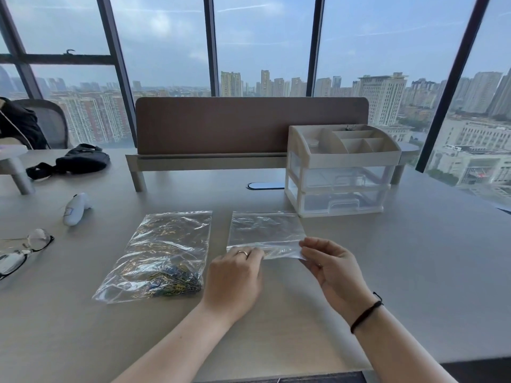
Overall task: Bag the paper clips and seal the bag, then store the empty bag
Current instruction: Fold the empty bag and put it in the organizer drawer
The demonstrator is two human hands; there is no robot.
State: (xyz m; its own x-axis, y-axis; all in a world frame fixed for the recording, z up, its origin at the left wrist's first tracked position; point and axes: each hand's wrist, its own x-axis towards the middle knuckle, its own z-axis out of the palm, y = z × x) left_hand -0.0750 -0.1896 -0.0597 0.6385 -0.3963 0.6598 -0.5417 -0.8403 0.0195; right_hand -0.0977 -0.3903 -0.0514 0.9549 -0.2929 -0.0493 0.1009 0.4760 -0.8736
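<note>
Two clear plastic bags were laid side by side on the grey table [414, 286]. The left bag [163, 252] held a heap of coloured paper clips [171, 283] gathered in its near end, just beside the left wrist; its far end was flat and nearly bare. The right bag [265, 230], apparently empty, was spread flat, with its near edge lifted slightly off the table.

That near edge was pinched at both ends: by the fingers of the left hand [235, 275], on which a ring was worn, and by the thumb and fingers of the right hand [331, 269], whose wrist carried a black band. Both hands were thus closed on the empty bag's edge.

A white drawer organizer [343, 172] was seen just beyond the empty bag's far right corner, almost touching it. Its top tray was divided into compartments that looked mostly empty, and two clear drawers were set below; their contents could not be made out.

To the left, well apart from the bags, eyeglasses [22, 252] lay at the picture's left edge, with a white handheld device [76, 208] and a black pouch [80, 161] farther back. A brown divider panel [249, 125] was mounted along the table's far side. Bare table surface was left to the right of the hands and in front of the bags.
</note>
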